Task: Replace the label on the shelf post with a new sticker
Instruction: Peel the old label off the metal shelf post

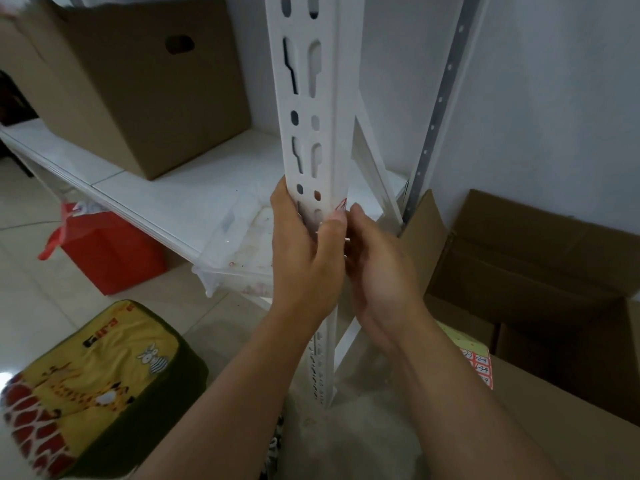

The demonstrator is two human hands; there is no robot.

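We grip the white slotted shelf post (308, 109) with our left hand (304, 261), fingers wrapped around its front face and the thumb pressed on the corner edge just below a small white label with red markings (341, 205) stuck there. Our right hand (377, 268) sits on the post's right side, touching the left thumb, fingertips reaching up beside the label; we cannot tell whether it pinches anything. A sheet of red-edged stickers (479, 367) lies on the cardboard box (554, 410) at lower right.
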